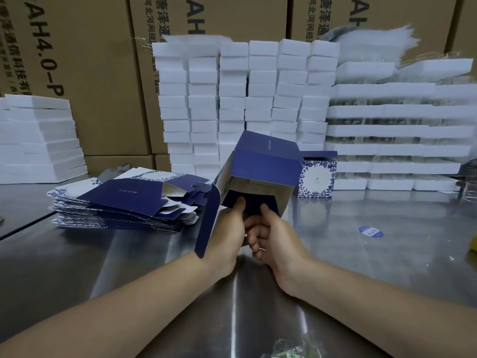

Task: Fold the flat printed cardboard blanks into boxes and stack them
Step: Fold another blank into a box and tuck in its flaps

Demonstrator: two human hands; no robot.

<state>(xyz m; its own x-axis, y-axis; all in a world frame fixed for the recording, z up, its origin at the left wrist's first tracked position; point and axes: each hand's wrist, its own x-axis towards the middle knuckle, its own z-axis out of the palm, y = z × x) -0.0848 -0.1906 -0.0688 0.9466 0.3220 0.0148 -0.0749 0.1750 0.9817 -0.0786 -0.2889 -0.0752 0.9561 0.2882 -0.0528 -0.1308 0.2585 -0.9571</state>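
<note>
Half-folded box (258,174) held just above counter (361,254), left hand (227,228) and right hand (273,233) both in closed grip on its bottom flaps; one finished box (317,178) behind, thick blank pile (121,202) unfolded, so likely early.

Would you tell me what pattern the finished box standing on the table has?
The finished box is white with a blue floral border, clearest in the head view.
</note>
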